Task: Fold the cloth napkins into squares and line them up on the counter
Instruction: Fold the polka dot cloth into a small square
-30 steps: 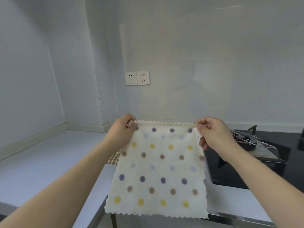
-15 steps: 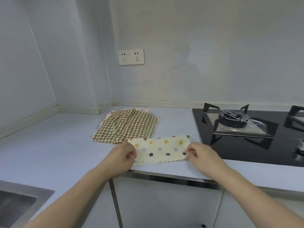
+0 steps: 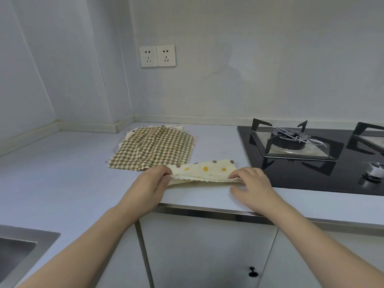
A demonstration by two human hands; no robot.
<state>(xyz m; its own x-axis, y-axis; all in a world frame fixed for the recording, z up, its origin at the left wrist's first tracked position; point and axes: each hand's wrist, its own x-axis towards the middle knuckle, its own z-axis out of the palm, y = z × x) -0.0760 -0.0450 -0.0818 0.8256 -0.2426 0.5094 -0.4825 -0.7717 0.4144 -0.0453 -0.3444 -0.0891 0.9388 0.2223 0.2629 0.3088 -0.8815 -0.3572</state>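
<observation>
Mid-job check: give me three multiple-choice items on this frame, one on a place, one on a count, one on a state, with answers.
1. Where does the checked napkin lie?
A. in the sink
B. behind the dotted napkin, left of the hob
C. on the hob

2. How many sockets on the wall?
A. one
B. two
C. four

3. What are the hands doing?
A. pinching the dotted napkin's ends
B. resting flat
C. hanging idle

Answers: 1 B, it lies on the counter by the corner. 2 B, two plates sit side by side. 3 A, left hand and right hand each pinch an end.
</observation>
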